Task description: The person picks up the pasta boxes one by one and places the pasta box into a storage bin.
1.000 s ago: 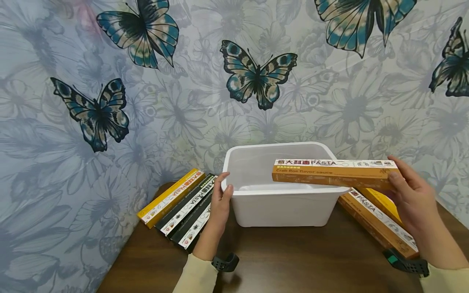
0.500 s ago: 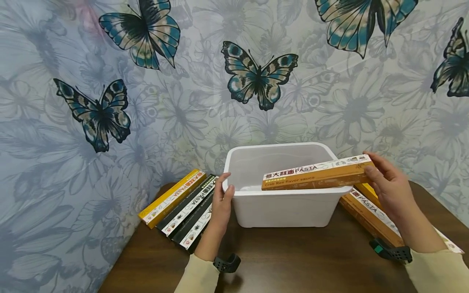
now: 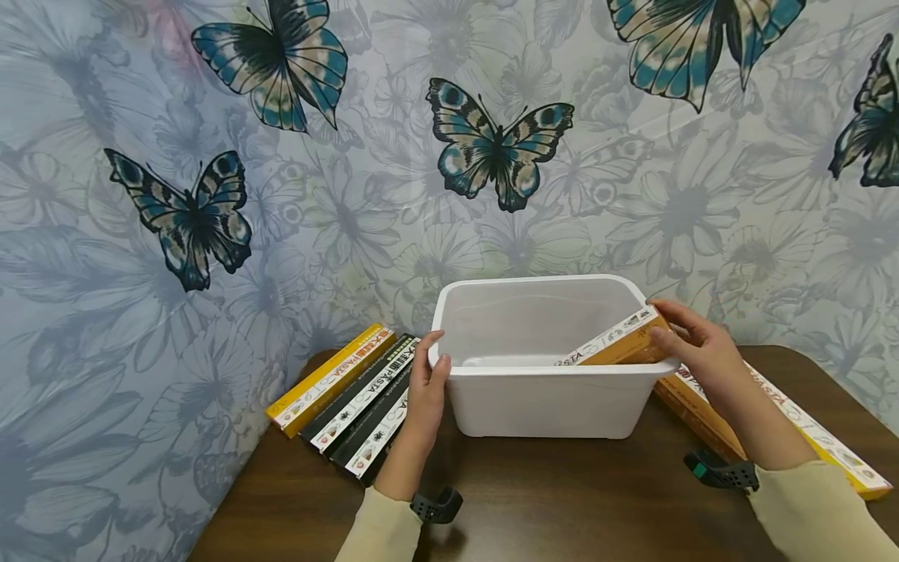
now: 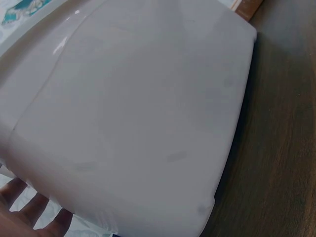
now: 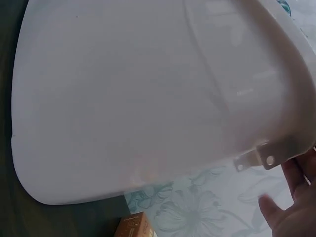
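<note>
A white plastic bin [image 3: 548,403] stands on the table. My left hand [image 3: 424,394] grips its left rim; in the left wrist view, fingers [image 4: 33,210] show along the bin's edge. My right hand [image 3: 702,359] holds the upper right end of an orange-brown pasta box [image 3: 625,341] at the bin's right side. That box slants down into the bin, its lower left end hidden behind the front wall. In the right wrist view, the bin's wall [image 5: 118,98] fills most of the picture, and the right hand [image 5: 296,207] is at its rim; the held box is hidden there.
Left of the bin lie a yellow pasta box [image 3: 330,380] and two black ones [image 3: 361,394]. On the right, another orange-brown box [image 3: 702,414] and a yellow one [image 3: 822,429] lie partly under the right forearm. A butterfly-patterned backdrop [image 3: 393,234] rises behind the brown table [image 3: 562,499].
My right hand has moved left and carried the orange-brown pasta box from level above the rim to a steep slant, its left end down inside the bin. The left hand stays on the rim.
</note>
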`<state>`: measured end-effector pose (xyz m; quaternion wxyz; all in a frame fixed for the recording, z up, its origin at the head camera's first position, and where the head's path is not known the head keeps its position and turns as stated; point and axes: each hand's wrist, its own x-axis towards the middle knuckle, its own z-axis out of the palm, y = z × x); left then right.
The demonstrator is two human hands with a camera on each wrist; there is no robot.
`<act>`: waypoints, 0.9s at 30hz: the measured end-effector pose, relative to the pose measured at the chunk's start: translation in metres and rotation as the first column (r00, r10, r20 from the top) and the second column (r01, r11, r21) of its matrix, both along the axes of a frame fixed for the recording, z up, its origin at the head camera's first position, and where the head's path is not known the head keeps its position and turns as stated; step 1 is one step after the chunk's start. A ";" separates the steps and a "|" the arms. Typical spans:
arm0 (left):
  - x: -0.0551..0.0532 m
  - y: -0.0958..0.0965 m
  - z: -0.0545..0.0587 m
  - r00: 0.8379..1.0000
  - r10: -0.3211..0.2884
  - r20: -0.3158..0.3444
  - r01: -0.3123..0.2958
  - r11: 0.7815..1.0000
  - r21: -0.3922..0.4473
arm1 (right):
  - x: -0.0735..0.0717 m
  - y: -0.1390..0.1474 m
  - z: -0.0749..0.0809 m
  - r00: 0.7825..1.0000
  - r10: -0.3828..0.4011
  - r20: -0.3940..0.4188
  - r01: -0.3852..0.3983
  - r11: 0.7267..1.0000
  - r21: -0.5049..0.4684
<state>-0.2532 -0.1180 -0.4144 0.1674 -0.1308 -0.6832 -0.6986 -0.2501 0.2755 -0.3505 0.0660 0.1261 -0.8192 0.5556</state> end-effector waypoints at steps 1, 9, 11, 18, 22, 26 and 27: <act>0.000 0.000 0.000 1.000 -0.002 -0.006 0.002 1.000 0.001 | 0.000 -0.001 0.000 1.000 0.001 0.009 -0.001 1.000 0.011; 0.002 0.003 0.000 0.999 0.033 -0.011 -0.033 0.999 0.015 | -0.003 -0.007 0.000 0.999 0.041 -0.012 -0.039 0.988 0.148; 0.003 0.004 -0.002 0.998 0.055 -0.011 -0.054 0.998 0.007 | -0.003 -0.007 0.001 0.998 0.055 -0.011 -0.053 0.983 0.174; 0.006 0.010 -0.002 0.992 0.123 -0.022 -0.123 0.992 -0.009 | -0.004 -0.005 0.002 0.996 0.086 -0.015 -0.081 0.972 0.222; 0.006 0.011 -0.002 0.991 0.128 -0.025 -0.129 0.992 -0.015 | -0.004 -0.005 -0.001 0.996 0.089 -0.032 -0.080 0.975 0.205; 0.006 0.012 -0.002 0.991 0.128 -0.030 -0.128 0.992 -0.008 | -0.004 -0.007 -0.003 0.996 0.068 -0.054 -0.058 0.983 0.173; 0.006 0.012 -0.001 0.992 0.126 -0.030 -0.127 0.992 -0.007 | -0.004 -0.007 -0.003 0.996 0.065 -0.057 -0.055 0.985 0.165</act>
